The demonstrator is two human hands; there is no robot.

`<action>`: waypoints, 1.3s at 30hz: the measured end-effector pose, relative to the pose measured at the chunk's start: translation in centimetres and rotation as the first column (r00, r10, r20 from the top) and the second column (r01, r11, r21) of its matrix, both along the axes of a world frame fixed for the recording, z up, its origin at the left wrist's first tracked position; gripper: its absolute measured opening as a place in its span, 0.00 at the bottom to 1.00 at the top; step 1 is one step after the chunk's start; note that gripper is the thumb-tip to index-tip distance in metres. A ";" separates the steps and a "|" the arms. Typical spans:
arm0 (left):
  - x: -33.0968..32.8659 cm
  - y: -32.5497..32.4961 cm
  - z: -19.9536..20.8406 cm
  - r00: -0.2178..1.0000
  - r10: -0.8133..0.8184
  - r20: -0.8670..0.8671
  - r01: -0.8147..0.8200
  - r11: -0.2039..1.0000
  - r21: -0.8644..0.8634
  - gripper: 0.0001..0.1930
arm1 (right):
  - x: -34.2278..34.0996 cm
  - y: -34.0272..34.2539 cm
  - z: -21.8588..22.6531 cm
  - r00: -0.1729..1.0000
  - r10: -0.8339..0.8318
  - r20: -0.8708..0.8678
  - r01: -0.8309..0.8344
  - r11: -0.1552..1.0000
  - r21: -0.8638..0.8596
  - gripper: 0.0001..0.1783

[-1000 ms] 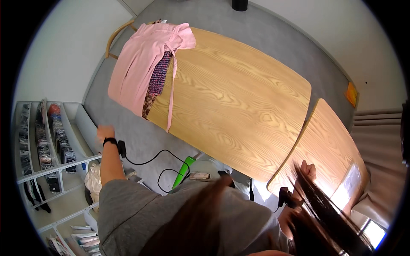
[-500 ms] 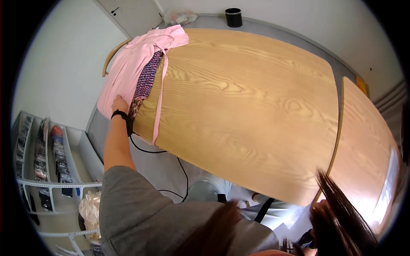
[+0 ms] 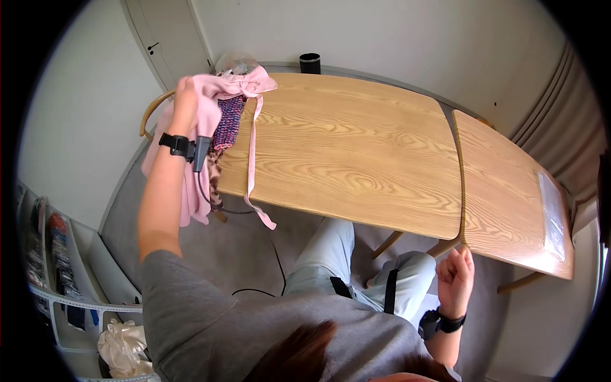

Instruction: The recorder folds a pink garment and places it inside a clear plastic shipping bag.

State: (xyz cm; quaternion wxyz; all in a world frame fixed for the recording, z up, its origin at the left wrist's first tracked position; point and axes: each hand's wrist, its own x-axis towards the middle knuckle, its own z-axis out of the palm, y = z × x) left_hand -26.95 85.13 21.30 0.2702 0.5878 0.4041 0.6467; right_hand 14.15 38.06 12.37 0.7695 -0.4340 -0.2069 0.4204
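At the table's left end my left hand is closed on a pink garment and holds part of it raised. The rest of the garment drapes over the table end and hangs down. Its long pink tie lies on the wood and dangles over the near edge. Beneath it shows a purple-and-pink knitted piece, with a brown spotted cloth nearer me. My right hand is curled into a fist beside the near corner of the tables, with nothing visible in it.
The wooden table stands before me, and a second table adjoins its right, bearing a clear plastic sheet. A chair back rises behind the garment. Shelving with packaged goods is at lower left. A black cable crosses the floor.
My left hand has moved away from me and up, pulling the pink garment with it. My right hand now shows at the near right. The view has shifted.
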 end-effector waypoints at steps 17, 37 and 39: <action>27.9 -18.8 -2.9 0.214 -0.974 -0.073 0.800 0.218 -0.559 0.12 | -3.8 12.4 -7.9 0.973 0.139 0.185 -0.118 0.986 -0.120 0.18; 0.0 -6.4 -15.6 0.260 -0.561 -0.786 0.171 0.828 -0.534 0.35 | 15.0 11.2 8.7 0.972 -0.066 0.227 0.078 0.996 -0.044 0.19; 2.2 -7.4 -16.2 0.270 -0.359 -0.893 0.209 0.928 -0.310 0.30 | 19.1 10.9 11.5 0.954 -0.094 0.284 0.106 0.994 -0.027 0.20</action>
